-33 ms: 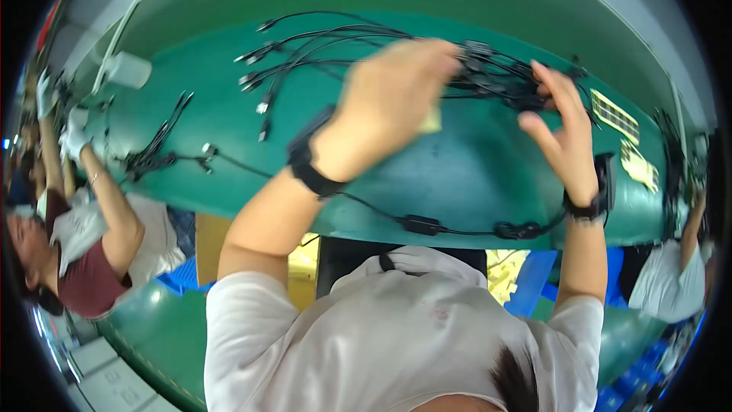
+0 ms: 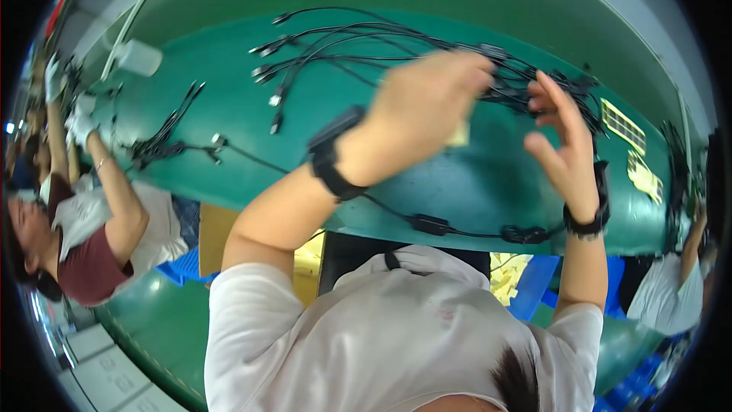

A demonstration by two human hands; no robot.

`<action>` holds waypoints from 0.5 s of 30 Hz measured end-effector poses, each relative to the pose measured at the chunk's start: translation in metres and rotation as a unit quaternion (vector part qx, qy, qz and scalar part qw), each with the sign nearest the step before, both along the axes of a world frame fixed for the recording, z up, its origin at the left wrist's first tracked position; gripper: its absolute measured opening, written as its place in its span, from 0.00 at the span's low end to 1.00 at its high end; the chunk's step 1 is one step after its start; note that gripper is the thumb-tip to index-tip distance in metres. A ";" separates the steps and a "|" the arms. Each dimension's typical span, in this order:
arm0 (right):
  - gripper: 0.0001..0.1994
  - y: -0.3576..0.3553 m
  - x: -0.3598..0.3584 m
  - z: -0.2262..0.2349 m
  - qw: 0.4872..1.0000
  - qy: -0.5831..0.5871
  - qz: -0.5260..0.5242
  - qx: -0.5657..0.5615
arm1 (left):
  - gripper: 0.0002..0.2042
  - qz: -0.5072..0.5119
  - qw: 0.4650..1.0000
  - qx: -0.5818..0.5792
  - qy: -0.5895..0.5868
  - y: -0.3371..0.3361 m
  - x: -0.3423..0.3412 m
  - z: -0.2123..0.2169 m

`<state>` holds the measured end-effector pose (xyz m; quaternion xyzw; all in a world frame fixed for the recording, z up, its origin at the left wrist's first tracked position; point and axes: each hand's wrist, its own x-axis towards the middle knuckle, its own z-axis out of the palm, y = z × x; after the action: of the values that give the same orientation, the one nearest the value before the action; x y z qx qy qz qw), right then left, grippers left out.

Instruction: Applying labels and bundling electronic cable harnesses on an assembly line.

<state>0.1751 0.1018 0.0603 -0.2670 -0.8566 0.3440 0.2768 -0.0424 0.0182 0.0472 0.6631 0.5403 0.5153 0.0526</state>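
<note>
One change: our left hand [image 2: 427,118] has moved rightward, so our working gap to the right hand [image 2: 564,141] narrows | left blurred, we cannot tell its grip; right wide, thumb apart | black cables [image 2: 494,51] lie toward the far edge of the table [image 2: 457,191]

White shirt [image 2: 404,343] draping loosely, reddish mark [image 2: 445,313] showing on its front, black wristbands [image 2: 333,172] sitting beyond its short sleeves [image 2: 255,297]
</note>
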 end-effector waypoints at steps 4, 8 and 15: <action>0.33 -0.048 -0.028 -0.017 0.938 0.200 0.044 -0.281 | 0.09 -0.056 0.991 -0.062 -0.109 -0.001 0.033 0.001; 0.25 -0.037 -0.028 -0.013 0.925 0.201 -0.043 -0.321 | 0.09 -0.145 0.957 -0.199 -0.153 0.004 0.022 0.008; 0.13 -0.015 -0.018 -0.019 0.963 0.155 -0.059 -0.213 | 0.28 -0.221 0.856 -0.344 -0.316 0.001 0.005 -0.006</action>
<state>0.1573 0.0872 0.0412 -0.3132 -0.6927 0.5390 0.3627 -0.0374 0.0195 0.0408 0.5061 0.4763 0.4534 0.5581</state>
